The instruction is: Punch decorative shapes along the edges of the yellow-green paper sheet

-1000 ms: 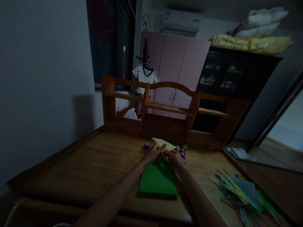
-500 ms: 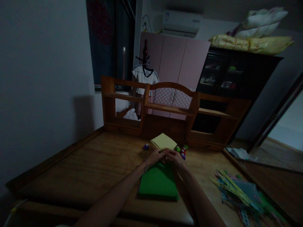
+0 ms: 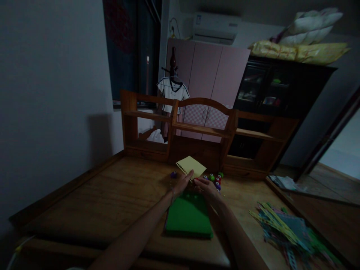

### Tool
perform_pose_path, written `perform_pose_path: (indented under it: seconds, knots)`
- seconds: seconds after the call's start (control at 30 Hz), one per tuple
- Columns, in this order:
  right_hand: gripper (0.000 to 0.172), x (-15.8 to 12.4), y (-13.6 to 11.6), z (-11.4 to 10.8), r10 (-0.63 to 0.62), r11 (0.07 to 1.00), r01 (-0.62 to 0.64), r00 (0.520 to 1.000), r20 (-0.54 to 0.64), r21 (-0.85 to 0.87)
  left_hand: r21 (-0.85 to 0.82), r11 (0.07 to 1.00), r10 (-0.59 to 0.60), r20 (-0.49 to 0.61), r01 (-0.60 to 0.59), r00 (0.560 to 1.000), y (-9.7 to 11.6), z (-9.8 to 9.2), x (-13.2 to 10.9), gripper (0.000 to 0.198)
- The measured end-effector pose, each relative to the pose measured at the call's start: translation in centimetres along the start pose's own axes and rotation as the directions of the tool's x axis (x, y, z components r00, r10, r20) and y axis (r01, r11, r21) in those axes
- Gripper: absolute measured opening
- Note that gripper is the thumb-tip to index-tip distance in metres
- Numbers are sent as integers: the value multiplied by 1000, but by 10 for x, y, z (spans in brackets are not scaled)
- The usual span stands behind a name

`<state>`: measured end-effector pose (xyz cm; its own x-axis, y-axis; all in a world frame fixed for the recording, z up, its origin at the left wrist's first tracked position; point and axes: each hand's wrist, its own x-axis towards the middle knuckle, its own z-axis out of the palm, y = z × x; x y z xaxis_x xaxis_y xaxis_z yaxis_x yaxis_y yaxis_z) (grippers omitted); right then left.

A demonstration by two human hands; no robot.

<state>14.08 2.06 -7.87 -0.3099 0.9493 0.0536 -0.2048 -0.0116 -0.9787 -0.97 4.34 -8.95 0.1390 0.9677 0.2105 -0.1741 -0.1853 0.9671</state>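
Note:
Above the far edge of a green stack point(image 3: 189, 217), a pale yellow sheet point(image 3: 192, 165) with holes along its left edge is tilted in the air. My left hand point(image 3: 182, 183) is closed on the sheet's lower edge, thumb on top. Close beside it, my right hand point(image 3: 206, 187) pinches a small red thing point(image 3: 196, 181) near the sheet's lower corner; its shape is too small to tell. Several small coloured pieces with eye-like dots, among them a green one point(image 3: 212, 177), are grouped just right of the hands. A purple piece point(image 3: 173, 174) lies to the left.
A wooden shelf unit point(image 3: 202, 129) stands along the back of the wooden table point(image 3: 112, 195). On the right of the table is a loose heap of coloured strips point(image 3: 284, 225). Tiny bits lie around the hands.
The sheet has shifted slightly left and up with my left hand. My hands have parted a little, and a red thing now shows at my right fingertips. Another piece shows beside the group.

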Motion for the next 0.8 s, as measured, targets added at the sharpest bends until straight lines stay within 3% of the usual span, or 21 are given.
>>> perform_pose_path:
  seconds: [0.17,0.33,0.57,0.8]
  knots:
    - [38,2,3,-3,19,997,-17,1000,-18,73,-23,1000,16,-86,-18,996,2,-3,3,62]
    - [34,7,2,-4,2,990,5,999,-53,140,-30,999,-28,-133,24,991,-2,-8,5,68]
    - [26,14,-2,-9,93,921,-26,983,-156,389,-16,996,-86,-84,85,993,-1,-9,4,68]
    - [39,13,-5,-13,160,913,-105,981,-109,395,-47,999,-25,-54,23,998,1,-6,3,68]
